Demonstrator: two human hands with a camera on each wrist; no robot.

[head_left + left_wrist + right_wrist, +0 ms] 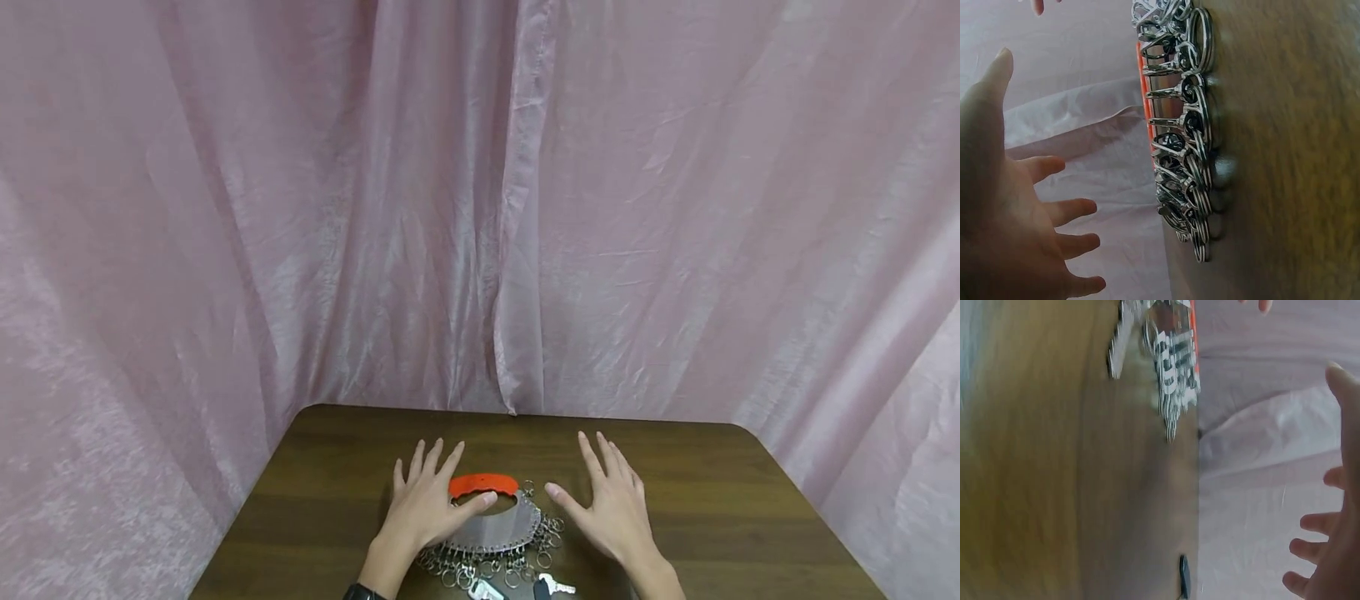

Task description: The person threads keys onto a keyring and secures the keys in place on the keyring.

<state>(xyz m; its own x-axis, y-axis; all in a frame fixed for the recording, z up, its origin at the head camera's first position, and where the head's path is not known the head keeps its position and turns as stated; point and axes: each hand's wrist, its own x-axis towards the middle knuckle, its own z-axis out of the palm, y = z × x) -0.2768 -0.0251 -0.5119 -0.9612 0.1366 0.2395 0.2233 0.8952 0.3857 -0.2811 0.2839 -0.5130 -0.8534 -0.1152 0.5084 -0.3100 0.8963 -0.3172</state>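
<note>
Both hands are held out with fingers spread, holding nothing. My left hand (423,504) hovers at the left side of a large key holder, its thumb passing in front of the plate in the head view. My right hand (617,508) is to the right of the holder, apart from it. The key holder has an orange grip (483,482) and a curved metal plate (498,531) fringed with several clips and split rings (1194,156). Near its lower edge lie a key with a dark head (553,585) and a silvery key-like piece (486,591), cut off by the frame.
The brown wooden table (300,500) has rounded back corners. Behind it hangs a pink curtain (637,250), meeting the table's back edge. A small dark object (1185,575) lies on the table in the right wrist view; its kind is unclear.
</note>
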